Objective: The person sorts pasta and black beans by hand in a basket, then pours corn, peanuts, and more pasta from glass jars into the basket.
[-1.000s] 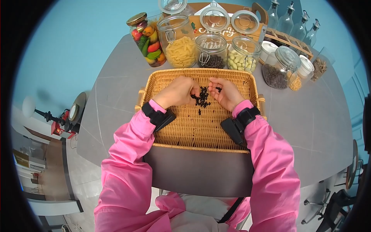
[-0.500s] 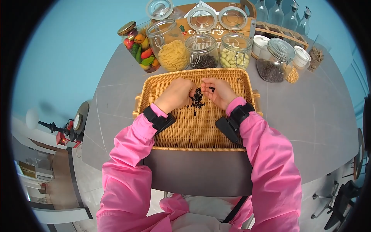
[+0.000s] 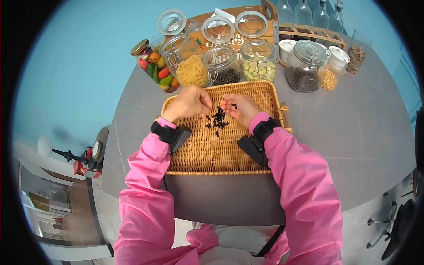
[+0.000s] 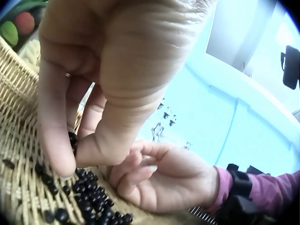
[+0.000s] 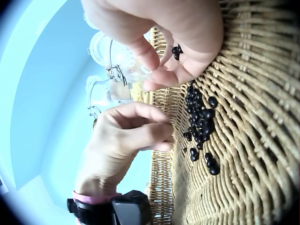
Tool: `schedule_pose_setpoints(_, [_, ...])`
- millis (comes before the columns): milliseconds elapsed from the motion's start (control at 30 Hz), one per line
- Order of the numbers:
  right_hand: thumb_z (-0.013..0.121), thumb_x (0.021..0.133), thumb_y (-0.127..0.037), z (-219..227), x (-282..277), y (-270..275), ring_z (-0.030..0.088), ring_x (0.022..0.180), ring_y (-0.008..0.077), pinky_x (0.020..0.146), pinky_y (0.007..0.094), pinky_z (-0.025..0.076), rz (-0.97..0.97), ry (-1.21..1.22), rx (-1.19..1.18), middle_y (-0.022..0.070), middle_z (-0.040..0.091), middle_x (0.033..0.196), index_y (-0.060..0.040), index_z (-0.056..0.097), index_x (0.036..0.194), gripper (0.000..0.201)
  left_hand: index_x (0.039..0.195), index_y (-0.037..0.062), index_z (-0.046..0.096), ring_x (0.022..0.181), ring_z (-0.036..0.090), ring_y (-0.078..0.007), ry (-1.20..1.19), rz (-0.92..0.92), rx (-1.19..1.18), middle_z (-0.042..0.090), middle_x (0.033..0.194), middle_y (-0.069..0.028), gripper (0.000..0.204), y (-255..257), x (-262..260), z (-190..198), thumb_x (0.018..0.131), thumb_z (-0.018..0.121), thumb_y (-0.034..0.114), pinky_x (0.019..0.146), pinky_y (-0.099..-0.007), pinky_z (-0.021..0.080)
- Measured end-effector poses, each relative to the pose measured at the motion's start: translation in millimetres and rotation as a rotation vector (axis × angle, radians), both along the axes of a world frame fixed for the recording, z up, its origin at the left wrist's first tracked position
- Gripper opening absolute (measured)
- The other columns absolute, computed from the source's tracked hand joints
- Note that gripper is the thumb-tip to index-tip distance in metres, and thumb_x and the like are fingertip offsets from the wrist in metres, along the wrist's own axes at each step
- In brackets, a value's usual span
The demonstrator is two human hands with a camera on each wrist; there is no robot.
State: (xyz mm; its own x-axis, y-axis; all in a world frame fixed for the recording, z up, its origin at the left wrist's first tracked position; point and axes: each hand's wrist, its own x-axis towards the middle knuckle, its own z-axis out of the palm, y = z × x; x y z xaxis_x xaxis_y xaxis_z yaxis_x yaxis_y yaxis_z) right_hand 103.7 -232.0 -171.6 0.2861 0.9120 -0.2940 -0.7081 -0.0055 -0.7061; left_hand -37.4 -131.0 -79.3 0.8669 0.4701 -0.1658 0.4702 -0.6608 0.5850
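Inside a wicker tray lies a small pile of shiny black beans, with a few loose beans beside it. My left hand is over the tray, left of the pile. Its thumb and forefinger pinch a black bean, partly hidden by the fingers in the left wrist view. Just right of the pile, my right hand is turned palm up with fingers curled, cupping a few black beans. In the right wrist view, its fingertips are close above the pile.
Behind the tray stand open glass jars of pasta, dark beans and pale green beans. A jar of colourful vegetables is at the left. At the right are a closed jar and a rack of bottles.
My left hand has moved left, away from the pile, and its pinched fingertips are now apart from it. My right hand stays palm up with beans in it. The head view has shifted.
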Motion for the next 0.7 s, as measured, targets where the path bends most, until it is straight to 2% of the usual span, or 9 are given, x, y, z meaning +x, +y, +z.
schedule_pose_setpoints(67, [0.056,0.086,-0.01,0,-1,1,0.056,0.077,0.0157,0.069,0.0268,0.048,0.013,-0.002,-0.011,0.0067,0.058,0.083,-0.0004,0.057,0.096,0.014,0.078,-0.0046,0.065,0.062,0.064,-0.0111,-0.082,-0.005,-0.03,0.066,0.068,-0.0071,0.01,7,2,18,0.068,0.067,-0.006,0.055,-0.0227,0.049])
schedule_pose_setpoints(133, [0.052,0.087,-0.011,-2,-1,3,0.06,0.073,0.0179,0.064,0.0284,0.048,-0.008,-0.013,-0.013,0.009,0.06,0.082,0.0007,0.056,0.094,0.014,0.079,-0.0044,0.065,0.062,0.064,-0.0108,-0.168,-0.007,-0.062,0.066,0.068,-0.0068,0.01,9,10,42,0.069,0.066,-0.005,0.055,-0.0223,0.049])
schedule_pose_setpoints(200, [0.054,0.087,-0.011,-1,-2,2,0.058,0.075,0.0168,0.066,0.0276,0.048,0.003,-0.007,-0.009,0.0078,0.059,0.082,0.0,0.057,0.094,0.013,0.081,-0.0032,0.066,0.063,0.064,-0.0104,-0.277,0.091,0.175,0.066,0.068,-0.007,0.01,4,25,67,0.071,0.065,-0.002,0.055,-0.0226,0.048])
schedule_pose_setpoints(233, [0.055,0.087,-0.01,0,-1,1,0.056,0.077,0.0156,0.068,0.0269,0.048,0.009,-0.002,-0.009,0.0067,0.058,0.083,-0.0006,0.057,0.095,0.013,0.081,-0.0032,0.066,0.063,0.064,-0.0104,-0.28,0.088,0.179,0.066,0.068,-0.007,0.01,10,34,69,0.071,0.065,-0.002,0.055,-0.0226,0.048])
schedule_pose_setpoints(300, [0.055,0.087,-0.01,0,0,0,0.056,0.077,0.0157,0.068,0.027,0.047,0.013,-0.003,-0.003,0.0067,0.058,0.083,-0.0007,0.057,0.095,0.012,0.082,-0.0021,0.066,0.062,0.063,-0.0102,-0.378,0.088,0.414,0.066,0.068,-0.0065,0.011,26,53,67,0.071,0.065,0.0,0.057,-0.0229,0.049])
schedule_pose_setpoints(367, [0.055,0.087,-0.01,-1,0,0,0.056,0.077,0.0157,0.068,0.0272,0.047,0.018,-0.006,0.002,0.0067,0.057,0.082,-0.0007,0.058,0.094,0.012,0.081,-0.0009,0.067,0.062,0.064,-0.0108,-0.375,0.104,0.384,0.067,0.069,-0.0065,0.012,37,66,56,0.07,0.066,0.001,0.06,-0.0234,0.049])
schedule_pose_setpoints(433, [0.055,0.087,-0.011,-2,1,2,0.056,0.078,0.0159,0.069,0.0274,0.047,0.025,-0.005,-0.001,0.0067,0.057,0.082,-0.0008,0.058,0.094,0.012,0.08,-0.0001,0.069,0.064,0.065,-0.0126,-0.358,0.069,0.532,0.068,0.07,-0.0072,0.011,41,75,44,0.069,0.066,0.001,0.062,-0.0243,0.05])
schedule_pose_setpoints(467, [0.053,0.087,-0.013,-1,0,2,0.061,0.07,0.017,0.062,0.0279,0.048,0.001,-0.017,0.007,0.0078,0.061,0.08,-0.0008,0.058,0.092,0.014,0.078,0.001,0.069,0.064,0.067,-0.0191,-0.412,0.068,0.548,0.067,0.068,-0.0121,0.013,40,79,38,0.065,0.067,0.002,0.063,-0.0287,0.051])
schedule_pose_setpoints(700, [0.053,0.087,-0.013,0,-1,3,0.061,0.07,0.0172,0.063,0.0273,0.048,-0.003,-0.009,0.001,0.0083,0.061,0.08,-0.0003,0.058,0.092,0.014,0.08,0.0004,0.069,0.072,0.067,-0.0268,-0.46,0.083,0.667,0.067,0.074,-0.0159,0.013,34,85,22,0.07,0.061,-0.002,0.066,-0.0327,0.052])
